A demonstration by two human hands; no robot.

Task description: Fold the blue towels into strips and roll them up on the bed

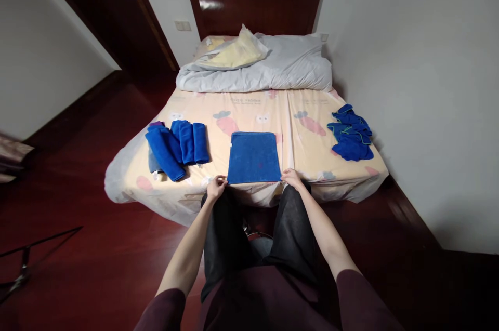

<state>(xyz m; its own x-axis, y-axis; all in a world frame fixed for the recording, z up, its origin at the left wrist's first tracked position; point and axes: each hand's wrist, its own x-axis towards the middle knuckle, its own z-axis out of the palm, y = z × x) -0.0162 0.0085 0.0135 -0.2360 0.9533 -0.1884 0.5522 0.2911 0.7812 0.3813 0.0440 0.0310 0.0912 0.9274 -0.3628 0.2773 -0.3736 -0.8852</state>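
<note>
A blue towel [254, 158] lies flat and nearly square near the front edge of the bed. At its near left corner, my left hand [217, 186] pinches the cloth between thumb and fingers. My right hand [291, 178] has hold of the near right corner in the same way. Left of the towel are several rolled blue towels [167, 153], laid side by side, with a bit of purple cloth [156, 124] at their far end. Over on the right, a loose heap of blue cloths with green edging [351, 133] lies crumpled.
The bed [249, 108] has a peach sheet with a carrot print. A grey quilt [288, 63] and a pale yellow pillow [237, 53] lie against the dark headboard [253, 6]. A wall [429, 87] runs along the right; a dark metal frame [25, 258] stands at lower left.
</note>
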